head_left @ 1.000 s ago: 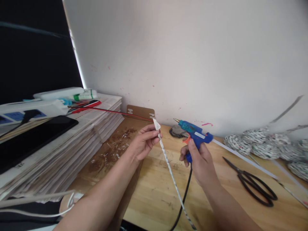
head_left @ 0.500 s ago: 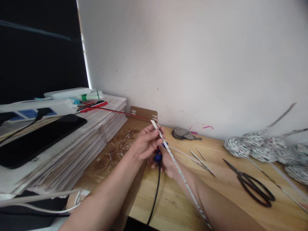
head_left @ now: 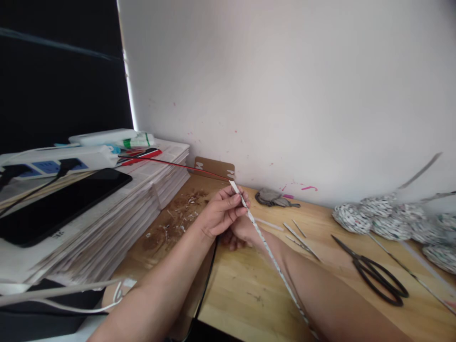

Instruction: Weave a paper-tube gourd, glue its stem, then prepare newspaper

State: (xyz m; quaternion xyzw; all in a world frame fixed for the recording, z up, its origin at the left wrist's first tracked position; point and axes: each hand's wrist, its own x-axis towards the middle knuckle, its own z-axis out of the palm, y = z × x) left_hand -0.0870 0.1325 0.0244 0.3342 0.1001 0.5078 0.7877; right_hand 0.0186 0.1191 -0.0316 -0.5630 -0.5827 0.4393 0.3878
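Observation:
My left hand [head_left: 226, 209] pinches a thin rolled newspaper tube [head_left: 268, 251] near its upper end, where a flat white tip sticks out. The tube slants down to the right, across my right forearm. Just behind and below the left hand is my right hand [head_left: 242, 232], partly hidden, with its fingers curled. A black cord [head_left: 207, 280] leads up behind my left wrist to about those fingers. The blue glue gun seen in the right hand earlier is now out of sight. A thin red and black line [head_left: 178, 165] runs from the left toward the tube's tip.
On the left, stacked paper [head_left: 142, 209] carries a phone [head_left: 71, 204] and a power strip [head_left: 53, 161]. Black scissors [head_left: 377, 275], short paper pieces [head_left: 301, 240] and a grey cloth item [head_left: 274, 197] lie to the right. Woven newspaper rounds [head_left: 388, 216] stand near the wall.
My right hand has moved left behind my left hand, and the glue gun has gone from view. Its cord has swung left. The left hand keeps its pinch on the tube.

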